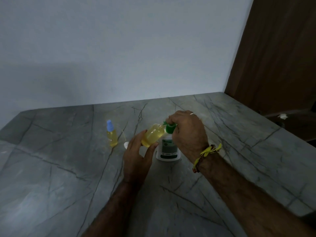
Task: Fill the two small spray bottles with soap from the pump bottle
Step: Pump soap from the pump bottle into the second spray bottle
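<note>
The open spray bottle [152, 135], mostly full of yellow soap, is tilted with its mouth at the green nozzle of the pump bottle [168, 147]. The left hand [136, 156] grips its base; the right hand [187, 132] curls over the pump head. The capped spray bottle [112, 134], also holding yellow liquid, stands upright on the countertop [51, 168], left of both.

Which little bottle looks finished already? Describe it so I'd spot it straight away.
Start from the grey veined stone counter under the pale wall. Left of the white pump bottle with the green top stands a small spray bottle, upright and untouched. Unlike the tilted open bottle in the left hand, it wears a light-blue sprayer cap.
</note>
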